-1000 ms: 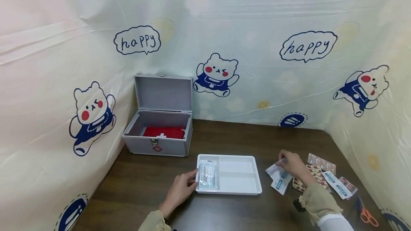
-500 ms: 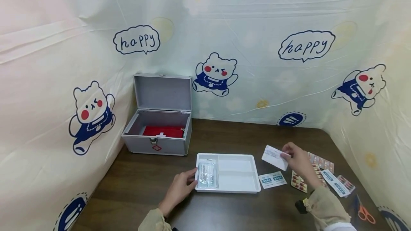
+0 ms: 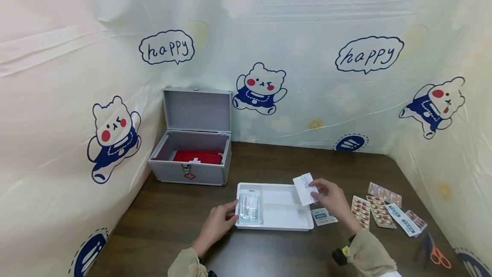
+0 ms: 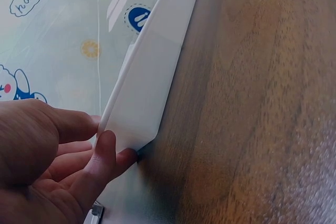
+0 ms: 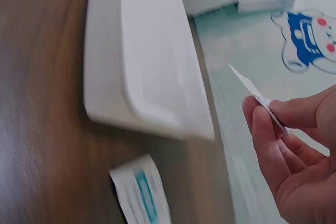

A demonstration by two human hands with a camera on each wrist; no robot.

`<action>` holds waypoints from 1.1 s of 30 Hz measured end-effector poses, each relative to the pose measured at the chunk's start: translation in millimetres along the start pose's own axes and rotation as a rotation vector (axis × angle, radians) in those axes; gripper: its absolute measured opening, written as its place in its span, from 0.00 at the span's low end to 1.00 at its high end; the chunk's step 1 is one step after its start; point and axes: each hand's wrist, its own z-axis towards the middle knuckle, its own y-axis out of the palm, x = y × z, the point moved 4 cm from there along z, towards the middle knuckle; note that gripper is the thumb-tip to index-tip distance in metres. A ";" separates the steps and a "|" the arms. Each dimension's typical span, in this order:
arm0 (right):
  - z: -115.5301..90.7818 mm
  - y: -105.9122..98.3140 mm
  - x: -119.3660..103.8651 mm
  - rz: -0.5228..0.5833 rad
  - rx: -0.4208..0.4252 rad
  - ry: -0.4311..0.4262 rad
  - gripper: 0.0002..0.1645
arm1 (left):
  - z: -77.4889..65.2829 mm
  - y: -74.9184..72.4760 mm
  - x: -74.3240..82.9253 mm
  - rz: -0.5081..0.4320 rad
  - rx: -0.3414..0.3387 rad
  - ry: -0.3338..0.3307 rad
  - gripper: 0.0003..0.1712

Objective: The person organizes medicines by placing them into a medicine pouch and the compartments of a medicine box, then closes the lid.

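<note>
A white divided tray (image 3: 286,216) lies on the table, a clear plastic pack (image 3: 250,209) in its left compartment. My left hand (image 3: 216,228) holds the tray by its left side; in the left wrist view, thumb and fingers close on the rim and outer wall (image 4: 152,72). Between thumb and fingertips, my right hand (image 3: 333,202) pinches a flat white sachet (image 3: 303,188) above the tray's upper right compartment. The right wrist view shows this sachet (image 5: 247,83) nearly edge-on. Another sachet with blue-green print (image 3: 323,216) lies just right of the tray.
Farther right lie several capsule blister packs (image 3: 380,212), a white and blue packet (image 3: 402,219) and orange-handled scissors (image 3: 439,256). At the back left stands a metal case (image 3: 188,172), lid raised, with a red pouch (image 3: 197,156) inside. A printed curtain (image 3: 307,97) surrounds the table.
My right hand has lifted one sachet off the other and carried it left over the tray. The other sachet stays on the table beside the tray. The left hand keeps its place.
</note>
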 end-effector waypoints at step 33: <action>-1.9 126.4 -46.7 0.267 -0.030 0.107 0.10 | -2.4 -0.4 1.1 0.004 0.018 0.043 0.28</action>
